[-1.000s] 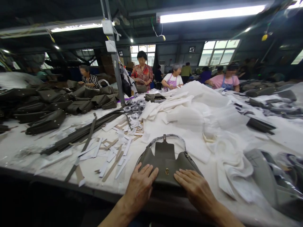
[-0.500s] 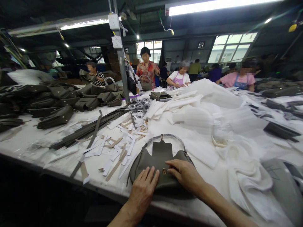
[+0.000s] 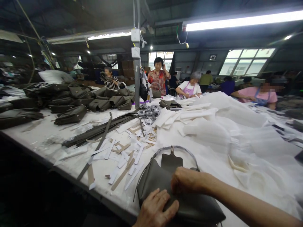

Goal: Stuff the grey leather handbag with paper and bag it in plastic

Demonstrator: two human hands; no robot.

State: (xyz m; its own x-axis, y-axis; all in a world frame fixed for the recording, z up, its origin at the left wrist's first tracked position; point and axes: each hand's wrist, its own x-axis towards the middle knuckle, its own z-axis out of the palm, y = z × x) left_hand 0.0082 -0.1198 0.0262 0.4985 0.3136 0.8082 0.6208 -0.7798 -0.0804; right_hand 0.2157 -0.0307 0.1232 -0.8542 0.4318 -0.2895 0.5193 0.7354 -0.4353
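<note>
A dark olive handbag (image 3: 201, 208) lies at the table's near edge, its wrapped handle (image 3: 187, 152) arching away from me and its flap (image 3: 171, 161) folded back. Flat on the bag's lower left front rests my left hand (image 3: 157, 208), fingers apart. My right hand (image 3: 184, 181) is curled over the bag's middle, just below the flap. Its fingertips are hidden, so whatever it grips does not show. The bag's front clasp is out of sight near that hand.
Paper and tan strips (image 3: 123, 164) lie left of the bag, with long dark straps (image 3: 101, 129) beyond. White foam sheets (image 3: 213, 126) are heaped to the right. More dark bags (image 3: 71, 115) pile up at left, near a grey post (image 3: 137, 78). Several people work behind.
My right hand has gone from spread fingers to a closed curl over the bag. The view has swung left, and the bag now appears lower and further right, with its lower right side sticking out more.
</note>
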